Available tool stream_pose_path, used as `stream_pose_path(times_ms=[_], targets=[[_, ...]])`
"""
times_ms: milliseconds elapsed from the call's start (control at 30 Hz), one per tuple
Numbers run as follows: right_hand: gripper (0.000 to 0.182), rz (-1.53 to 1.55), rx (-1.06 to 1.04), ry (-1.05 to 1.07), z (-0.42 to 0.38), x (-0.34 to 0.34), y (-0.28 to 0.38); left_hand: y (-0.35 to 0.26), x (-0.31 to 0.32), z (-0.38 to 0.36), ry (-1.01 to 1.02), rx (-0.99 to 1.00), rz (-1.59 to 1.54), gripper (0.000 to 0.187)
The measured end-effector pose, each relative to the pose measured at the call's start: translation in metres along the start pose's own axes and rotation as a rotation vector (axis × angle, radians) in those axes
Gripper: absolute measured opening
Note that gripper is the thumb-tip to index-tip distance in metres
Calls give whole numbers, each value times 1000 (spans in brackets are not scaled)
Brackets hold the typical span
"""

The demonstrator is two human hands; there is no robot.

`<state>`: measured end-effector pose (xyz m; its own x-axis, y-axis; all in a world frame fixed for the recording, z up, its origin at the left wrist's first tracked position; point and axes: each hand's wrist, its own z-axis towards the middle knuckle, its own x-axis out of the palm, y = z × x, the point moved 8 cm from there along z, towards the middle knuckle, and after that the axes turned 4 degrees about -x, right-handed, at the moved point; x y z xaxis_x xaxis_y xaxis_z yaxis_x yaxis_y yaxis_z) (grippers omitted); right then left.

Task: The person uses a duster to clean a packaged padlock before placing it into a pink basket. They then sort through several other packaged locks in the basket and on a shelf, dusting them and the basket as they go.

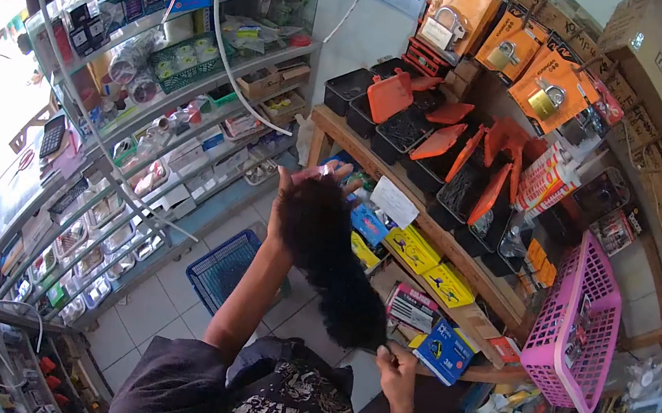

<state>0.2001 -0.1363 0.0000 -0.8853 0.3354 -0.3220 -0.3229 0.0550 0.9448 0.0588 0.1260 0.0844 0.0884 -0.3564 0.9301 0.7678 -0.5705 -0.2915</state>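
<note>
A fluffy black feather duster [339, 265] stretches diagonally across the middle of the head view. At its lower end my right hand [396, 370] is closed around the handle, most of which is hidden by the fingers. My left hand [285, 203] rests against the feathers at the upper end, its fingers stretched out and apart, partly covered by the black plumes. Just beyond the left fingers are the blue and yellow boxes [411, 248] on the lower shelf.
Black bins with orange lids [443, 148] line the wooden bench, below hanging padlocks [545, 101]. A pink basket [564, 333] stands at right, a blue basket [201, 274] on the tiled floor. Stocked glass shelves [185, 86] fill the left. A white hose [222, 48] hangs in front.
</note>
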Motion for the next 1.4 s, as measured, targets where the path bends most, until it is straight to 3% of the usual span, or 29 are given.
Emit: stream_pose_path(times_ms=[33, 100, 167, 233, 367, 433, 500, 533, 600, 633, 700, 733, 767, 800, 833, 900, 967, 1033, 1100, 1200, 1267, 1400], targets=[[34, -7, -9, -65, -1, -5, -3, -3, -4, -1, -49, 29, 27, 84], [36, 9, -24, 5, -4, 0, -10, -8, -5, -1, -62, 35, 144, 84], [39, 25, -45, 73, -4, 4, -10, -12, -8, -3, -163, 56, -6, 85], [39, -63, -31, -3, -3, -4, -8, -17, -4, -6, -158, 61, 13, 85], [32, -33, 11, 65, 4, 4, 4, -15, -4, -8, -135, 42, -108, 85], [36, -91, -50, -44, 12, -5, 14, -5, 1, -10, -89, 7, -118, 83], [37, -120, -84, -28, 28, -10, 24, 14, -4, -11, -183, -14, 242, 79], [39, -151, -120, -7, 35, -11, 30, 21, 0, -20, -184, -17, 242, 79], [38, -117, -133, 14, 47, -8, 39, 45, -6, -48, -512, -332, 455, 77], [36, -84, -146, 38, 49, -5, 42, 43, -6, -46, -508, -333, 456, 77], [36, -119, -109, 62, 46, -8, 36, 23, 8, -31, -289, -143, 134, 77], [35, -153, -71, 91, 42, -9, 29, 8, -9, -27, -288, -137, 132, 77], [34, -188, -35, 124, 39, -10, 22, -2, -2, -21, 132, -211, -92, 77], [30, -236, -150, 100, 34, -14, 23, -16, 26, -30, 555, -275, -310, 76], [30, -237, -160, 111, 29, -12, 18, -17, 23, -32, 556, -262, -304, 76], [29, -75, 18, 108, 21, -8, -1, -24, -15, -29, -204, 34, 32, 78], [34, -23, -19, 131, 24, 5, -10, -4, -9, -31, -146, 34, 123, 77], [37, 20, -101, 44, 29, 21, 0, 19, -10, -31, -238, 66, 4, 76], [40, 26, -18, 38, 25, 31, -7, 28, -16, -33, -216, -66, -39, 73], [28, -86, -101, 30, 17, 35, -2, 19, -24, -29, -151, -10, 68, 75], [25, -119, -150, 20, 8, 35, -5, 8, -49, -27, -37, 174, 238, 67], [24, -123, -143, -30, 11, 22, 3, 2, -23, -28, -164, 106, 226, 72]])
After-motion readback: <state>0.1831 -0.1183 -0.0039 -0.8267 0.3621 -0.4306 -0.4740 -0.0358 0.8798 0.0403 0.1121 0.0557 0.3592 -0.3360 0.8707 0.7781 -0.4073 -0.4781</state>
